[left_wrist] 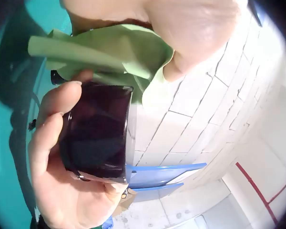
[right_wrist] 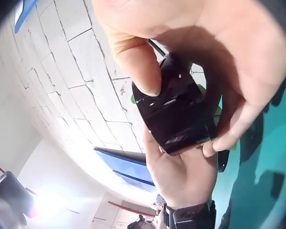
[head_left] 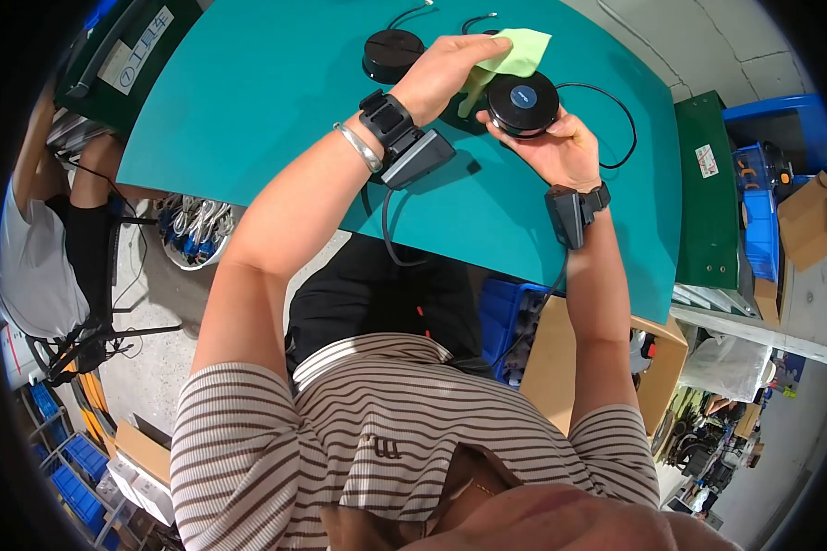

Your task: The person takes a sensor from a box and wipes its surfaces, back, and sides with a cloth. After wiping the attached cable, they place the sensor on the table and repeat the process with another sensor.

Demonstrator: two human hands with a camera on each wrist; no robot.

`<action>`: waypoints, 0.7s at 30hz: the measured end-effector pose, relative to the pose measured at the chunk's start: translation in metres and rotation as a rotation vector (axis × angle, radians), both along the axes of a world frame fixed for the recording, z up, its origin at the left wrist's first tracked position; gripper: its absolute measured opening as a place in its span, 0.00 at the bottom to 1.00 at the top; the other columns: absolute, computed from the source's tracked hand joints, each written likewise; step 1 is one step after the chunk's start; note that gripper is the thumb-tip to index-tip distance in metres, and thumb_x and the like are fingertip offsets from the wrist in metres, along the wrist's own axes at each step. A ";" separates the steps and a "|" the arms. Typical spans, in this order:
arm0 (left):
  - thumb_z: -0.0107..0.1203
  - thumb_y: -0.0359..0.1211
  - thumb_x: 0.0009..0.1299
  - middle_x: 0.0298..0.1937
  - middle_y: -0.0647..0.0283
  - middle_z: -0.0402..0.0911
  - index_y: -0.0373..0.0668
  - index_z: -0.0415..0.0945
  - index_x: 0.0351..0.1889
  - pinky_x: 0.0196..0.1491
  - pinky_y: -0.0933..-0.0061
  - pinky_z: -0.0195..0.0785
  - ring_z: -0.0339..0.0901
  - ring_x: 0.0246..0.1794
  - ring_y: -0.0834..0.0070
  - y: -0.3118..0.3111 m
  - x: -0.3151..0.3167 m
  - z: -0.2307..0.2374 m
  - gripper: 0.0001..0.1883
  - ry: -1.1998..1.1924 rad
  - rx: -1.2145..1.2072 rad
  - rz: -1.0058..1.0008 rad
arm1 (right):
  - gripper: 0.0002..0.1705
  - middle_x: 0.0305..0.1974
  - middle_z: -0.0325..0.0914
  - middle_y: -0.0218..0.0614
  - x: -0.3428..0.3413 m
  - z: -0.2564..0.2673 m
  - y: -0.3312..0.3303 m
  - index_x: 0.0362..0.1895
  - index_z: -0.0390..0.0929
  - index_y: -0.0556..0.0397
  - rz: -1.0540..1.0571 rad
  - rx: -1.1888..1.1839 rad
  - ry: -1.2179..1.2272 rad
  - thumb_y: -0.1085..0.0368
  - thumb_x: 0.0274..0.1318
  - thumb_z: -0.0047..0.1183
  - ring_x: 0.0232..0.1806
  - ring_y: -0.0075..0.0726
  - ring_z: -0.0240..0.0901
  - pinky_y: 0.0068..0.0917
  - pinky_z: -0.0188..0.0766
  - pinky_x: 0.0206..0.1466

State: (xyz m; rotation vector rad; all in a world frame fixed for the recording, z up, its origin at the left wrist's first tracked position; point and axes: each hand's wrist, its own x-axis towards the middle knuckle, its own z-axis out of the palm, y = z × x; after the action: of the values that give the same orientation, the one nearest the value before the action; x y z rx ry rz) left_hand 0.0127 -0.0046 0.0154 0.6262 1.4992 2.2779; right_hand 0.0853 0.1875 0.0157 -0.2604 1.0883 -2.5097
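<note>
My left hand [head_left: 436,75] pinches a light green cloth [head_left: 526,50] between thumb and fingers. A fold of the cloth hangs down beside a black, round, puck-shaped device [head_left: 522,115] with a small blue label on its top. My right hand [head_left: 565,154] grips this device by its side, thumb on one edge and fingers round the other. In the left wrist view the cloth [left_wrist: 109,52] lies bunched right at the rim of the glossy device [left_wrist: 97,131]. A black cable [head_left: 632,124] loops to the right of the device.
Another black round device [head_left: 392,55] with a short cable sits on the green table [head_left: 294,138], left of my hands. A white bucket of cables [head_left: 193,234] stands below the left edge. Green cabinets flank the table, and a seated person [head_left: 50,239] is at far left.
</note>
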 end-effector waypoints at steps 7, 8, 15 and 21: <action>0.58 0.43 0.69 0.41 0.70 0.80 0.39 0.78 0.51 0.44 0.79 0.66 0.72 0.42 0.84 0.003 0.006 0.004 0.20 0.123 -0.186 0.005 | 0.35 0.55 0.70 0.52 -0.005 -0.005 0.009 0.64 0.59 0.61 0.124 -0.009 0.047 0.60 0.51 0.37 0.53 0.61 0.68 0.45 0.68 0.56; 0.59 0.42 0.68 0.41 0.70 0.80 0.38 0.78 0.51 0.44 0.79 0.67 0.72 0.42 0.84 0.002 0.007 0.005 0.20 0.179 -0.205 0.045 | 0.33 0.52 0.72 0.49 -0.004 -0.002 0.008 0.63 0.61 0.60 0.078 0.027 0.037 0.56 0.55 0.35 0.49 0.55 0.70 0.42 0.68 0.51; 0.62 0.42 0.66 0.41 0.69 0.78 0.42 0.78 0.50 0.47 0.78 0.67 0.73 0.41 0.81 0.010 0.006 -0.006 0.19 0.512 -0.264 0.113 | 0.35 0.42 0.76 0.37 0.002 0.001 -0.011 0.58 0.66 0.52 -0.197 0.449 0.114 0.37 0.68 0.22 0.35 0.34 0.73 0.28 0.68 0.33; 0.61 0.41 0.67 0.40 0.69 0.78 0.42 0.79 0.46 0.43 0.78 0.68 0.74 0.39 0.82 0.010 0.008 -0.004 0.16 0.503 -0.386 0.161 | 0.36 0.35 0.77 0.34 0.001 -0.004 -0.007 0.54 0.66 0.51 -0.172 0.509 0.116 0.36 0.68 0.20 0.28 0.30 0.72 0.25 0.66 0.28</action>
State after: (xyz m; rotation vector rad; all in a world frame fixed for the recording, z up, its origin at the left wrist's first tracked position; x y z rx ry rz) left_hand 0.0204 0.0051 0.0118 1.0382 2.2222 1.9314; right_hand 0.0864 0.1804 0.0119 -0.1719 1.8130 -2.2760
